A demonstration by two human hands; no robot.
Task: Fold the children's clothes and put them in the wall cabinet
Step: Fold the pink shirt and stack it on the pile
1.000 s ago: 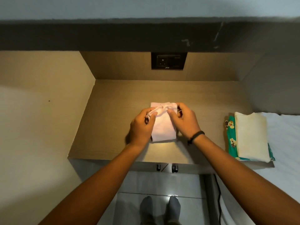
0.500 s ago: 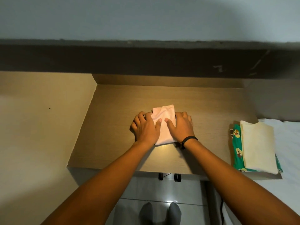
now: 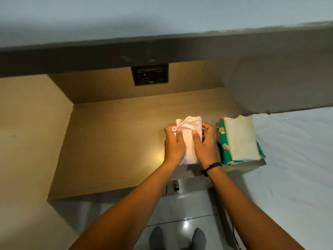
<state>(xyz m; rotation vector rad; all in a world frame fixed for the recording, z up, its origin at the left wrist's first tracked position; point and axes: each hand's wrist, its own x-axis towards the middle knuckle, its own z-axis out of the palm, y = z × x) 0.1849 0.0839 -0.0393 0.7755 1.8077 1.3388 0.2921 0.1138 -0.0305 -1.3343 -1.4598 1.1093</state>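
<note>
Wooden desk (image 3: 108, 150): left hand (image 3: 173, 145), right hand (image 3: 204, 145) grip folded pink garment (image 3: 188, 139); no legible writing.

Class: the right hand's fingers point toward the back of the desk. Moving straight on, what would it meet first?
Probably the back panel, right of the socket; the desk beyond the right hand looks free. Depth is unclear.

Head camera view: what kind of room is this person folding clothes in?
Most likely a bedroom. A bed with a white sheet sits right beside the wooden desk, a wall socket is set above it, and folded children's clothes are stacked at the desk's edge.
</note>
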